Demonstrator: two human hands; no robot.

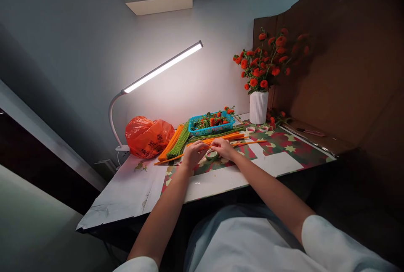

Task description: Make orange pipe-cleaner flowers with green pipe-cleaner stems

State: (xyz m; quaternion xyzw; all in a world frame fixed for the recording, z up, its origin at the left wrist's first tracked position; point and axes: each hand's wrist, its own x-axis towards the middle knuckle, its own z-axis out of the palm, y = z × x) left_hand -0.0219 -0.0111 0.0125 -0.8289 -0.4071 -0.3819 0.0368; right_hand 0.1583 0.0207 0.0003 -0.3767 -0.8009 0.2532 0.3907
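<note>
My left hand (196,153) and my right hand (224,149) are close together over the table, fingers pinched in front of me. What they pinch is too small to make out; a hint of orange shows between the fingertips. Directly below them, a roll of green tape (211,154) lies on the tabletop. Just behind the hands is a bundle of orange pipe cleaners (232,136). A loose orange pipe cleaner (170,159) sticks out to the left of my left hand.
Behind stands a blue basket (197,132) of orange flowers and green stems. Left are green pipe cleaners (179,143), an orange plastic bag (148,137) and a lit lamp (164,66). Right are two tape rolls (250,130) and a white vase (258,108) of orange flowers.
</note>
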